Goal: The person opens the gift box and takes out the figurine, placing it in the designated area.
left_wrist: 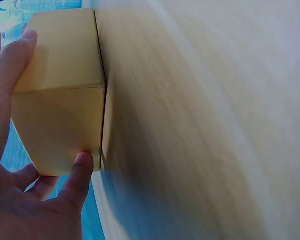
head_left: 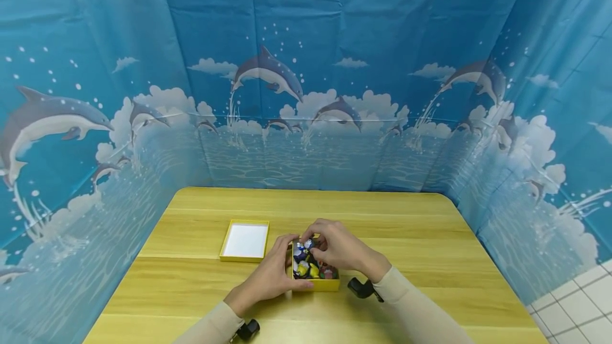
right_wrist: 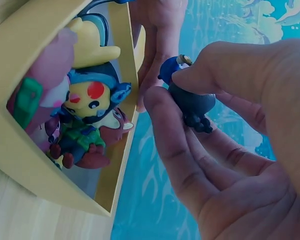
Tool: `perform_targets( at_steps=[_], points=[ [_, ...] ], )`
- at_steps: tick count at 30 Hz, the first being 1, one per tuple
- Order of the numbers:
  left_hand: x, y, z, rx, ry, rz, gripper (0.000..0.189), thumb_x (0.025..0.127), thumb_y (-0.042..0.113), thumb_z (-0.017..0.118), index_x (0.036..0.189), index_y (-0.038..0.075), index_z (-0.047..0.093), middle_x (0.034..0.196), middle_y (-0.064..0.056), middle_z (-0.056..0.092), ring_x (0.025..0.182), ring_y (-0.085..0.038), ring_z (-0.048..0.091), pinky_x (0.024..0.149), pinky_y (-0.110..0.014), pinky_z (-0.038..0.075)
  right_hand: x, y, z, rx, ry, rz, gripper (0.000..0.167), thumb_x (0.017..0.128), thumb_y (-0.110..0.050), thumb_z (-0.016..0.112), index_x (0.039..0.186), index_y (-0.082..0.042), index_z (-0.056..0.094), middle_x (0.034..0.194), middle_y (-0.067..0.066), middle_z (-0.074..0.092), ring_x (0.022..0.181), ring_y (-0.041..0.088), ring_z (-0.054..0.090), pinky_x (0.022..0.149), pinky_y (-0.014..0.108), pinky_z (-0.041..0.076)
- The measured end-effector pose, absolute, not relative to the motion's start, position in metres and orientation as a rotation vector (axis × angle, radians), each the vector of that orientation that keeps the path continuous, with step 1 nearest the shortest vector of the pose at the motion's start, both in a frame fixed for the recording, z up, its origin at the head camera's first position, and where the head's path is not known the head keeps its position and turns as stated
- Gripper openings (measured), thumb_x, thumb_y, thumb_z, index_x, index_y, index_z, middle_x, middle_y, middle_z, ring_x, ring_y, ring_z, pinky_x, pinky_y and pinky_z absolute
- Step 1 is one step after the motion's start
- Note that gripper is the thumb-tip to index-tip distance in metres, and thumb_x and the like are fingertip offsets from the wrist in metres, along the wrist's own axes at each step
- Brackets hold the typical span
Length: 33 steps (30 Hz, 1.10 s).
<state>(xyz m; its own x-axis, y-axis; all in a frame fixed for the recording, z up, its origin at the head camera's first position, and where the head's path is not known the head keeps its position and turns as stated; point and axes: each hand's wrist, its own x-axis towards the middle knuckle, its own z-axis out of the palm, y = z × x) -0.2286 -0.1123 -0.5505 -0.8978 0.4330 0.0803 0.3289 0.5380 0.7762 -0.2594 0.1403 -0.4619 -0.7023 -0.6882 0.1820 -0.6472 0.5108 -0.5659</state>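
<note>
Above the open yellow box [head_left: 326,285]: right hand [head_left: 340,246] pinches a dark figurine [right_wrist: 192,104] with blue top, thumb against fingers.

Left hand [head_left: 272,276] grips the box, thumb on one face, fingers on another. Box stands on the wood-look table [head_left: 406,232], more figurines [right_wrist: 50,65] crowded inside, one yellow-faced in a blue hat. Shallow yellow lid [head_left: 245,240], white inside facing up, lies left of it.

Right wrist view: held dark figurine [right_wrist: 195,104] partly covered by thumb and fingers of right hand [head_left: 340,247], face hidden. Yellow box [right_wrist: 45,160] cut off by left edge; lower boxed figurines [right_wrist: 85,100] partly hidden under upper ones. Left wrist view: left hand [left_wrist: 37,212] cut off at left, surface [left_wrist: 190,110] blurred. Head view: boxed figurines too small to identify; sleeves [head_left: 421,307] cut off at bottom.
</note>
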Motion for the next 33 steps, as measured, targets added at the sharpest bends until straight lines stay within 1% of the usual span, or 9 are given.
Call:
perform_targets(
  at_steps=[5,12,17,22,26,29,33],
  points=[
    [-0.229,-0.112,-0.550,0.658,2.643,1.306,0.129,0.089,0.071,0.096,0.183,0.012,0.030,0.180,-0.014,0.041,0.155,-0.030,0.058,0.126,-0.061,0.055,-0.261,0.145,-0.460,-1.147,2.668,-0.981,0.027,0.108,-0.003,0.081,0.132,-0.016,0.082,0.130,0.004,0.078,0.099,0.008,0.077,0.087,0.025,0.067],
    [-0.229,-0.111,-0.550,0.639,2.637,1.313,0.129,0.089,0.070,0.097,0.183,0.013,0.030,0.179,-0.014,0.042,0.154,-0.030,0.058,0.126,-0.061,0.055,-0.262,0.152,-0.457,-1.094,2.649,-1.012,0.029,0.107,-0.003,0.079,0.131,-0.018,0.082,0.132,0.004,0.080,0.100,0.010,0.081,0.088,0.027,0.068],
    [-0.229,-0.112,-0.550,0.636,2.634,1.313,0.129,0.088,0.069,0.097,0.183,0.012,0.030,0.178,-0.014,0.043,0.152,-0.029,0.060,0.123,-0.060,0.057,-0.262,0.157,-0.455,-1.072,2.616,-1.046,0.032,0.106,-0.002,0.079,0.134,-0.017,0.081,0.134,0.005,0.080,0.100,0.010,0.083,0.089,0.027,0.068],
    [-0.230,-0.114,-0.551,0.627,2.604,1.329,0.128,0.090,0.068,0.097,0.183,0.013,0.029,0.178,-0.015,0.042,0.151,-0.029,0.060,0.122,-0.057,0.058,-0.262,0.160,-0.456,-1.039,2.576,-1.096,0.031,0.106,-0.007,0.082,0.136,-0.015,0.080,0.137,0.006,0.079,0.103,0.011,0.085,0.092,0.032,0.071],
    [-0.230,-0.114,-0.552,0.621,2.609,1.334,0.129,0.089,0.067,0.098,0.183,0.014,0.029,0.179,-0.014,0.043,0.152,-0.029,0.060,0.123,-0.058,0.058,-0.264,0.161,-0.457,-1.017,2.590,-1.114,0.027,0.109,-0.020,0.085,0.136,-0.017,0.081,0.135,0.004,0.079,0.103,0.011,0.084,0.095,0.035,0.071],
    [-0.231,-0.114,-0.552,0.617,2.614,1.334,0.129,0.088,0.069,0.098,0.184,0.015,0.029,0.178,-0.013,0.043,0.152,-0.028,0.061,0.124,-0.056,0.058,-0.266,0.160,-0.460,-1.019,2.643,-1.100,0.023,0.112,-0.028,0.083,0.134,-0.019,0.082,0.133,0.001,0.081,0.103,0.009,0.082,0.095,0.037,0.071],
    [-0.231,-0.115,-0.553,0.620,2.607,1.334,0.131,0.087,0.070,0.098,0.184,0.016,0.029,0.178,-0.012,0.044,0.151,-0.027,0.062,0.123,-0.052,0.059,-0.270,0.160,-0.463,-1.032,2.701,-1.082,0.018,0.115,-0.030,0.078,0.130,-0.022,0.083,0.130,0.000,0.083,0.102,0.009,0.080,0.094,0.038,0.070]
  ],
)
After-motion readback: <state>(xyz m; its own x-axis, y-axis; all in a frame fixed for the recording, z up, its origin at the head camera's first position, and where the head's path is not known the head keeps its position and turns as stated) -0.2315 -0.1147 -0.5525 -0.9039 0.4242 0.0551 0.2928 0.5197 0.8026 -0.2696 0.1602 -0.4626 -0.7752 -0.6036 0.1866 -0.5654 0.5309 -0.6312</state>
